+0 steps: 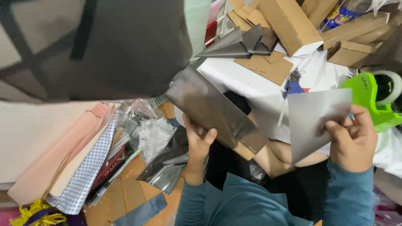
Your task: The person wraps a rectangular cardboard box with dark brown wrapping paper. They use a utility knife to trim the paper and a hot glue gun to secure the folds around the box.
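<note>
- Left hand [199, 144]: closed around the lower end of a grey-brown foil pouch [211, 109], thumb on the near face, fingers behind it. The pouch runs up and away from the grip, slanting to the left, unsupported at its far end.
- Right hand [354, 140]: pinching a silvery-grey sheet [314, 121] by its right edge, thumb on the front; the sheet hangs out to the left of the grip, free in the air.
- Handling, as judged: both pieces look thin, light and smooth, likely slippery and easily creased; an edge or corner pinch suits them best.
- Just right of the right hand: a green tape dispenser [368, 94] on the white table [234, 75].
- Beyond both grips: folded grey pouches [240, 44] and flat cardboard boxes [289, 23].
- Left of and below the left hand: clear packets [153, 132], a checked cloth roll [90, 167], and a pink paper roll [54, 163].
</note>
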